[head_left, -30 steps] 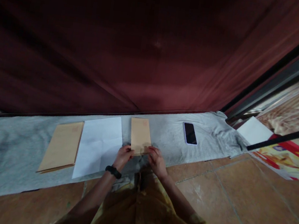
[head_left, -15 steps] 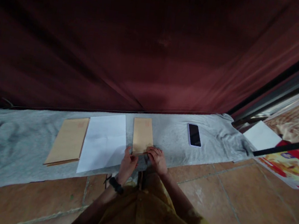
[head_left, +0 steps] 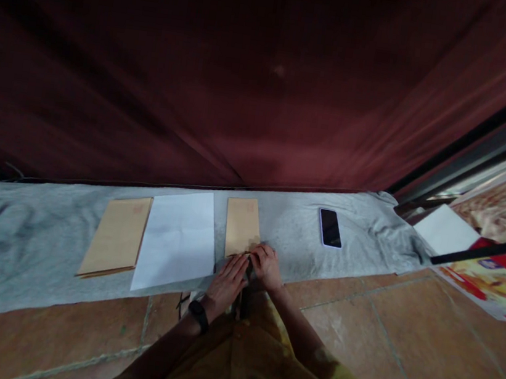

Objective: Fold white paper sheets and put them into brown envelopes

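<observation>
A brown paper envelope lies upright before me on the grey cloth, with a small reddish print near its top right corner. At its near edge, my left hand rests with fingers stretched out flat over the paper. My right hand has its fingers curled and pinched on the near right corner of the envelope. The two hands' fingertips almost meet there and hide most of that edge. Left of the envelope is a white sheet of paper, and beyond it a stack of brown envelopes.
A phone with a dark screen lies to the right on the grey cloth. A dark red curtain hangs behind the cloth. Tiled floor runs along the near side. A red and yellow printed package stands at far right.
My left hand has moved right and turned, from beside the envelope's lower left corner to lying over its near edge. My right hand has shifted slightly inward along that edge.
</observation>
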A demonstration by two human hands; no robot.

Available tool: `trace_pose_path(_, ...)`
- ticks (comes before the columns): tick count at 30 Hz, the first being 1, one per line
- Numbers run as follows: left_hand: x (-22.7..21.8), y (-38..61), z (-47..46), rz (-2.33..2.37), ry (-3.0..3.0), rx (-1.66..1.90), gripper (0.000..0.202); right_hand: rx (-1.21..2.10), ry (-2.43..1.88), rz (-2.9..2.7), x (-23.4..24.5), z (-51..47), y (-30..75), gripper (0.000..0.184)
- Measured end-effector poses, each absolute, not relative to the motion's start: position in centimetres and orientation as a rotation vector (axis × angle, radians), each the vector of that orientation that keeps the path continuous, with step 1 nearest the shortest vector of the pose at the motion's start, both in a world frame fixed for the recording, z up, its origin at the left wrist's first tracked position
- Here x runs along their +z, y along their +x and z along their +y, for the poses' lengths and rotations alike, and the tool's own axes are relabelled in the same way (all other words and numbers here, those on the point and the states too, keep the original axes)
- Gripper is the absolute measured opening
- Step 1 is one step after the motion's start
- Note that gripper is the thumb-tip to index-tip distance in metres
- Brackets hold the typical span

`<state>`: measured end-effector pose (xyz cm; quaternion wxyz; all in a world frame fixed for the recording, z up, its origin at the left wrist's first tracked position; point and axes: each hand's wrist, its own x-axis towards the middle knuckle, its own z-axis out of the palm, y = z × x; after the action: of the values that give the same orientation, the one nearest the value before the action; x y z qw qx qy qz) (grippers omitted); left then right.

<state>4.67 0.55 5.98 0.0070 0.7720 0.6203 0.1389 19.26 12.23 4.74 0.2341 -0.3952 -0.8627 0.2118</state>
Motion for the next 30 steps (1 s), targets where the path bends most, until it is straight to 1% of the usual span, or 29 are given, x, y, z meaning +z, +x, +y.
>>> trace_pose_path(9,5.0,4.2,0.6,2.034,2.430,0.345,0.063,0.533,-1.092,-2.354,4.5,12.3,19.1,0.012)
trace_pose_path(16,4.9,4.6,0.7,2.096,2.412,0.262,0.063,0.519,-1.102,-2.359,4.6,12.2,19.1,0.012)
trace_pose_path(21,5.2,4.9,0.5,2.126,2.389,0.264,0.064,0.521,-1.099,-2.345,4.6,12.3,19.1,0.012)
trace_pose_path(25,5.4,5.3,0.4,2.150,2.371,0.274,0.065,0.510,-1.070,-2.317,4.8,11.8,19.1,0.023)
trace_pose_path(30,4.5,5.4,0.5,2.140,2.349,0.241,0.062,0.566,-0.786,-2.430,5.4,9.4,18.1,0.041)
